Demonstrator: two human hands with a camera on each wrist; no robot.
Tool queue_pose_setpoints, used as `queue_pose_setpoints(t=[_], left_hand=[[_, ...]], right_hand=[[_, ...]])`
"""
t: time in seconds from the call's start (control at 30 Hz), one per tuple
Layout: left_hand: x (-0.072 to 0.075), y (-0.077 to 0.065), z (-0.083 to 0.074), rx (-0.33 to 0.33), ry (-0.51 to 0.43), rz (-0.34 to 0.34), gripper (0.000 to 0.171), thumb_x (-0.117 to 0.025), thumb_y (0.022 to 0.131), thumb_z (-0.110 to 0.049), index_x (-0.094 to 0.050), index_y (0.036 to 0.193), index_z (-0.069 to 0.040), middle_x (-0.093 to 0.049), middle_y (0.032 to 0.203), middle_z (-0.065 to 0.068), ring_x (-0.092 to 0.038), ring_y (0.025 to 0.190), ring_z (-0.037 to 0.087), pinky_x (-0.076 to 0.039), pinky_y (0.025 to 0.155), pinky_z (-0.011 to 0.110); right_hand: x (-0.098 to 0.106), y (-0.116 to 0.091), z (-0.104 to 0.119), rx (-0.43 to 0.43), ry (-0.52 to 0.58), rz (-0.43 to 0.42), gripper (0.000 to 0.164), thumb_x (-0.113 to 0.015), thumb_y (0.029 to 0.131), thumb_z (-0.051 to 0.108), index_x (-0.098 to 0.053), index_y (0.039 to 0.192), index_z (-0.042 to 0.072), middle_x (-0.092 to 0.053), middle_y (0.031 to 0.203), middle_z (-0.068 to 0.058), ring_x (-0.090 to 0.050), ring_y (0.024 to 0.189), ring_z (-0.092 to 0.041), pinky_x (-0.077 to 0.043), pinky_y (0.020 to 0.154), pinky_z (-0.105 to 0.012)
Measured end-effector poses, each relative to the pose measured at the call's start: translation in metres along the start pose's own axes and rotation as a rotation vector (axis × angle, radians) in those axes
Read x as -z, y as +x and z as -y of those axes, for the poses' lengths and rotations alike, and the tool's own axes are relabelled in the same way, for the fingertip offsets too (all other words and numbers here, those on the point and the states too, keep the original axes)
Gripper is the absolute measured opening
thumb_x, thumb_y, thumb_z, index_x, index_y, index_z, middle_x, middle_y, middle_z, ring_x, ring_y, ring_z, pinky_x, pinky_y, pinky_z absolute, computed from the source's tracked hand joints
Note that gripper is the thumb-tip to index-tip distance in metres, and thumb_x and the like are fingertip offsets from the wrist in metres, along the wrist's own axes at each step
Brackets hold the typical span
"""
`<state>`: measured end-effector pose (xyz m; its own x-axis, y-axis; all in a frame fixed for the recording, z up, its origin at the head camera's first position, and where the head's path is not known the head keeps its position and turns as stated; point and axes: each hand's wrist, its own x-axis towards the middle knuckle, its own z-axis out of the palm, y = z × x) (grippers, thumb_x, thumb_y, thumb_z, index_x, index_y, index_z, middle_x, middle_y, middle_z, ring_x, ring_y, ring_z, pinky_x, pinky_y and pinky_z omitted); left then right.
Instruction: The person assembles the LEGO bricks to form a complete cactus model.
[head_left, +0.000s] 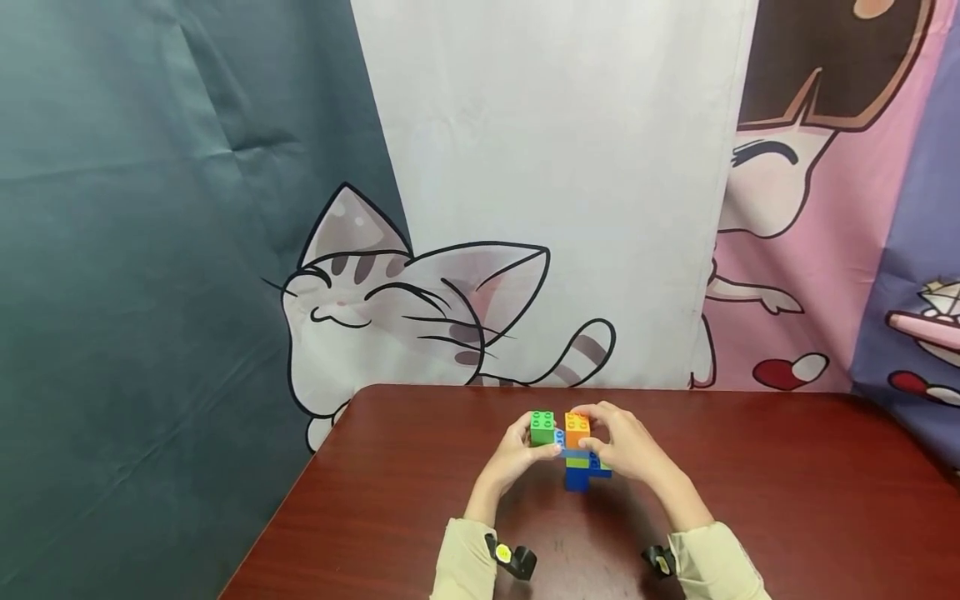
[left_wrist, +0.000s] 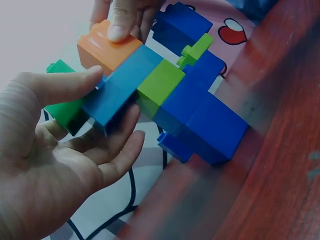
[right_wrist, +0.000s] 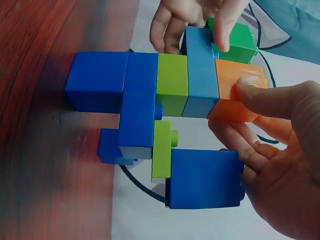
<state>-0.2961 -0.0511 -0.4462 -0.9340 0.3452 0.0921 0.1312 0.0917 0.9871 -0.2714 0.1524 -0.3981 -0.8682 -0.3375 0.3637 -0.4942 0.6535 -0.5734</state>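
Note:
On the table stands a brick build, with a dark blue brick (right_wrist: 96,80) at its foot. A longer dark blue brick (right_wrist: 136,100) and a lime brick (right_wrist: 172,82) sit above, then a long light blue brick (left_wrist: 117,90). An orange brick (head_left: 577,429) and a green brick (head_left: 542,427) are on top. My left hand (head_left: 516,454) grips the light blue brick at its left end, thumb on one side and fingers across from it, beside the green brick. My right hand (head_left: 626,442) pinches the orange brick between thumb and fingers.
From the build's right side sticks out a thin lime piece (right_wrist: 161,150) bearing another dark blue brick (right_wrist: 205,179). A small blue piece (left_wrist: 175,146) hangs low. The brown table (head_left: 405,500) meets a cartoon-printed curtain (head_left: 562,167) behind.

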Motion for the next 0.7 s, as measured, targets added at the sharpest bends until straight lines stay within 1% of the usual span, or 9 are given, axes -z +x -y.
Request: queue_pose_setpoints(t=[0.07,0.13,0.3,0.47,0.6,0.7], left_hand=[[-0.0012,-0.0011,-0.0012,-0.006,0.015,-0.004,0.047,-0.071,0.086,-0.011,-0.050,0.128,-0.005,-0.062,0.112,0.010,-0.059,0.096,0.013,-0.053,0.095,0.034],[-0.0025,-0.0012,-0.0017,-0.013,0.010,-0.003,0.046,-0.072,0.086,-0.011,-0.051,0.126,-0.005,-0.062,0.112,0.010,-0.059,0.096,0.013,-0.053,0.094,0.033],[-0.0042,0.0008,-0.0012,-0.006,-0.011,0.003,0.046,-0.073,0.086,-0.012,-0.052,0.126,-0.005,-0.062,0.114,0.007,-0.059,0.099,0.014,-0.053,0.097,0.034],[-0.0027,0.0008,-0.0004,0.004,-0.020,0.009,0.045,-0.073,0.086,-0.013,-0.054,0.126,-0.006,-0.062,0.114,0.007,-0.060,0.100,0.015,-0.052,0.099,0.036],[-0.0014,-0.0015,-0.0009,0.017,-0.019,0.016,0.045,-0.074,0.086,-0.014,-0.055,0.126,-0.004,-0.062,0.111,0.005,-0.061,0.098,0.014,-0.053,0.097,0.033],[-0.0004,-0.0017,-0.0021,0.011,-0.017,0.021,0.046,-0.074,0.085,-0.014,-0.055,0.125,-0.003,-0.062,0.109,0.005,-0.061,0.096,0.013,-0.054,0.094,0.032]], right_hand=[[-0.0013,-0.0015,-0.0002,-0.004,0.012,-0.001,0.042,-0.074,0.083,0.007,-0.062,0.123,0.002,-0.065,0.102,-0.009,-0.064,0.095,-0.028,-0.056,0.085,-0.048],[-0.0020,-0.0028,-0.0001,-0.011,0.013,-0.011,0.042,-0.075,0.083,0.008,-0.063,0.122,0.002,-0.066,0.102,-0.009,-0.064,0.094,-0.026,-0.057,0.084,-0.046],[-0.0015,-0.0075,0.0015,-0.039,0.021,-0.026,0.041,-0.077,0.081,0.011,-0.065,0.119,0.003,-0.068,0.101,-0.007,-0.065,0.092,-0.021,-0.058,0.080,-0.040],[0.0004,-0.0088,0.0021,-0.068,0.055,-0.015,0.041,-0.077,0.081,0.013,-0.065,0.119,0.004,-0.069,0.105,-0.009,-0.066,0.093,-0.022,-0.059,0.079,-0.039],[0.0014,-0.0095,0.0008,-0.093,0.104,0.015,0.042,-0.077,0.082,0.015,-0.065,0.121,0.004,-0.070,0.109,-0.013,-0.067,0.095,-0.024,-0.059,0.078,-0.036],[0.0024,-0.0093,0.0005,-0.102,0.128,0.017,0.043,-0.078,0.082,0.017,-0.066,0.121,0.005,-0.070,0.110,-0.014,-0.068,0.095,-0.025,-0.059,0.078,-0.036]])
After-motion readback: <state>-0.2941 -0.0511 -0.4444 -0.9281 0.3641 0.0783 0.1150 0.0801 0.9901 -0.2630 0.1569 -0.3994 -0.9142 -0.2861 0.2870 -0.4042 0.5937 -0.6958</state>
